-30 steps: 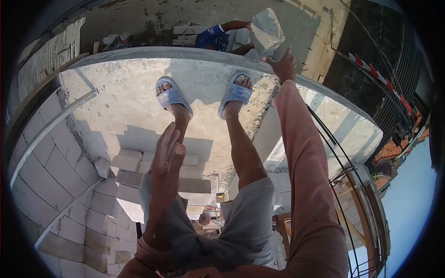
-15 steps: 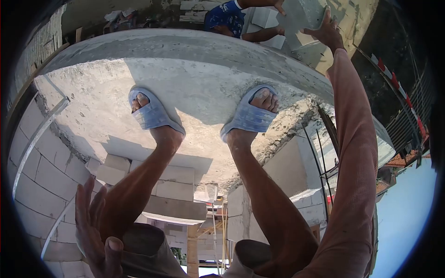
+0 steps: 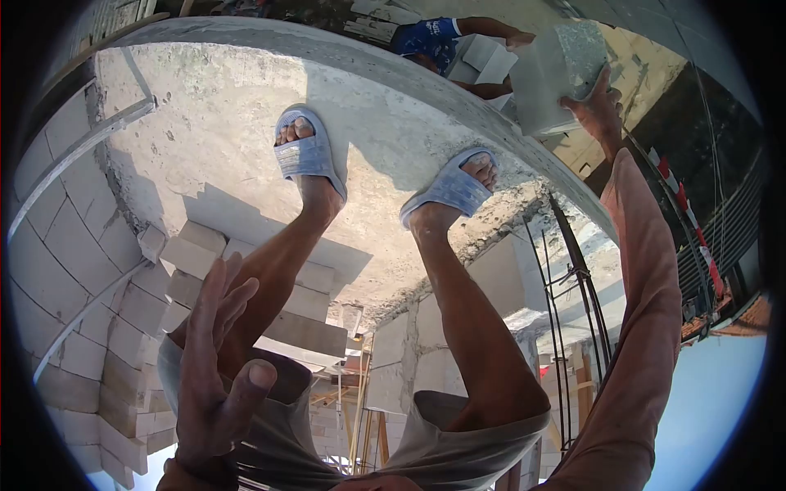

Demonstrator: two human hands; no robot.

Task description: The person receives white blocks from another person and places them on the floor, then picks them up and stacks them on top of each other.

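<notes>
At the upper right, my right hand (image 3: 596, 110) is on the near end of a pale grey concrete block (image 3: 542, 86), its thumb and fingers spread round the edge. A person in a blue shirt (image 3: 427, 42), below the ledge, has both hands at the block's other side. My left hand (image 3: 217, 360) is raised in front of my left leg, fingers stretched out and holding nothing. My feet, in blue slide sandals (image 3: 309, 155), stand on a rough concrete slab (image 3: 237, 139).
The slab's raised edge (image 3: 368, 78) curves between me and the other person. Thin steel bars (image 3: 565, 286) stick up by my right leg. Stacked blocks (image 3: 307, 335) and a block wall (image 3: 74, 237) are behind and left. Red-and-white tape (image 3: 684, 204) hangs at right.
The block has come up and nearer to me, and my right hand has met its end. My left hand has shifted right and up. The view has tilted.
</notes>
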